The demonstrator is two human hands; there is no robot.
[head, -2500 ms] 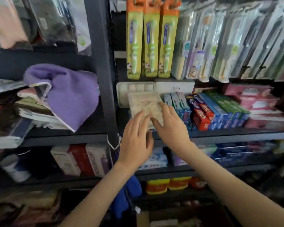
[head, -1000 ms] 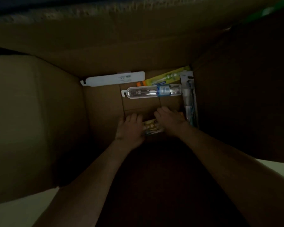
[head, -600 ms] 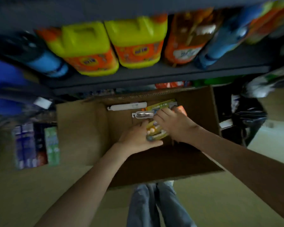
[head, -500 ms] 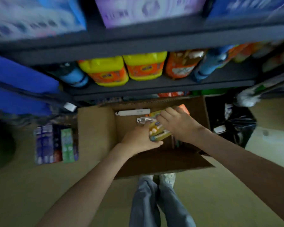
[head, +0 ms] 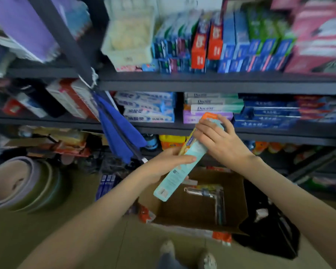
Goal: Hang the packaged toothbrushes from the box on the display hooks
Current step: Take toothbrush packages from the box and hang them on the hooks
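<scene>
**Toothbrush pack (head: 179, 171) held in both hands above the open box (head: 235, 199)**

The packaged toothbrush is in the air, tilted on a diagonal. Its orange tab end points up and to the right, and its pale blue lower end hangs over the near left corner of the cardboard box. The side facing the camera is the pale blue printed back, with a small label near the bottom.

The left hand (head: 161, 164) grips the pack round its middle: the thumb lies across the face and the fingers are curled underneath. The right hand (head: 223, 144) holds the upper end, its fingers bent over the pack just below the orange tab – so both hands are closed on the one pack.

Below the hands the box stands on the floor (head: 124, 239) with its flaps open. Inside lie a clear tube-shaped pack (head: 200, 191) across the far side and another long pack (head: 220, 208) along the right wall; their details are blurred.

A crumpled black bag (head: 270, 233) lies just beside the box on the right. The toes of the person's shoes (head: 167, 248) show at the bottom edge.

Behind the hands runs a dark shelving rack (head: 202, 84). Stacked toothpaste cartons (head: 208, 107) fill the shelf level with the right hand, and more cartons – blue, red and green – crowd the shelf above. A blue cloth (head: 120, 136) hangs from the rack's upright, left of the hands. Nested round basins (head: 23, 183) sit on the floor at far left.
</scene>
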